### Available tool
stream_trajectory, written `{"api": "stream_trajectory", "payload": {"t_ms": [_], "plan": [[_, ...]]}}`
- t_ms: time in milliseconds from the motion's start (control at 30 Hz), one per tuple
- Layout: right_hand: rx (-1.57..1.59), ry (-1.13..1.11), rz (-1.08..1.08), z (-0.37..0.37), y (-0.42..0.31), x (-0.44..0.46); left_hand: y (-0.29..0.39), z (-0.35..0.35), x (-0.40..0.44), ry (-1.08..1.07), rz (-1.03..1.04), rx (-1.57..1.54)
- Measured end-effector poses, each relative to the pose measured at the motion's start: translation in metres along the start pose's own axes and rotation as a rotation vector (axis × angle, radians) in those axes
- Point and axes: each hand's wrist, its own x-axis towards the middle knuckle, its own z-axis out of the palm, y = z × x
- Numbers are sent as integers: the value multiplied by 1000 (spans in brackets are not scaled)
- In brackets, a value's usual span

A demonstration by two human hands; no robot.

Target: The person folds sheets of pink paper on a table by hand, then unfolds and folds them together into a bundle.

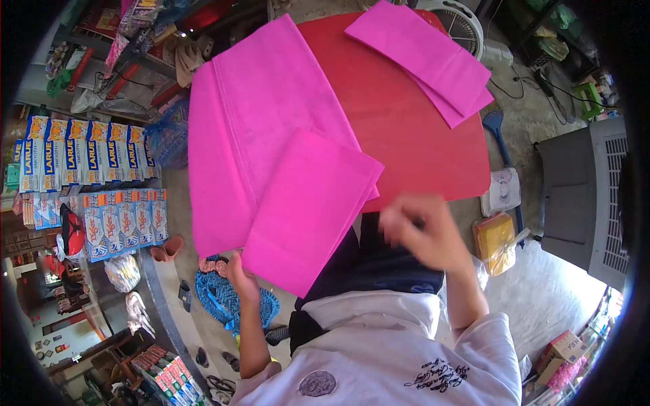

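Note:
My left hand (245,279) grips the lower left corner of a folded pink cloth piece (313,206), its fingers partly hidden behind the cloth. That piece is tilted and overlaps a larger pink cloth (261,108), which spreads over the left side of the red table (420,149) and hangs past its edge. At the table's front edge, my right hand (423,233) is raised, apart from the folded piece. Its fingers look bent but are smeared by motion. More folded pink cloth (433,64) lies at the table's far right.
Stacked beer cartons (81,152) stand at the left. A fan (457,30) is behind the table. On the right are a blue fly swatter (497,132), a yellow package (494,243) and a grey appliance (582,196). Blue netting (233,298) lies on the floor.

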Motion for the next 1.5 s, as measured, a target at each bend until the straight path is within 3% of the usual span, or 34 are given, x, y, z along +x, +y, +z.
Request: {"api": "stream_trajectory", "payload": {"t_ms": [33,133,233,267,367,533,667,733,933,1033,1133,1267,1367,1500], "plan": [[-248,209,-74,-3,-9,20,7,11,1,59,33,42],[-685,351,-277,-2,-6,61,13,25,-11,-19,-46,9],[-905,302,-358,11,-3,81,35,74,-36,191,-184,-202],[-890,279,-361,15,-1,87,33,69,-41,120,-180,-224],[-841,218,-370,20,1,101,23,44,-40,111,240,288],[-559,168,-445,16,-18,122,103,38,-16,-43,582,330],[40,-3,-345,1,-57,136,158,62,22,-268,865,291],[268,29,-367,-3,-60,143,164,73,40,-236,909,323],[183,20,-395,-10,-22,149,172,103,67,-142,896,366],[135,45,-419,-6,-14,145,200,113,70,-239,1032,787],[114,38,-416,-6,-5,146,221,148,67,-343,1091,901],[316,44,-421,-1,4,144,219,204,89,-558,1228,955],[337,92,-493,6,0,143,201,232,99,-780,1137,1051],[288,137,-498,7,-9,136,195,250,98,-774,996,1175]]}}
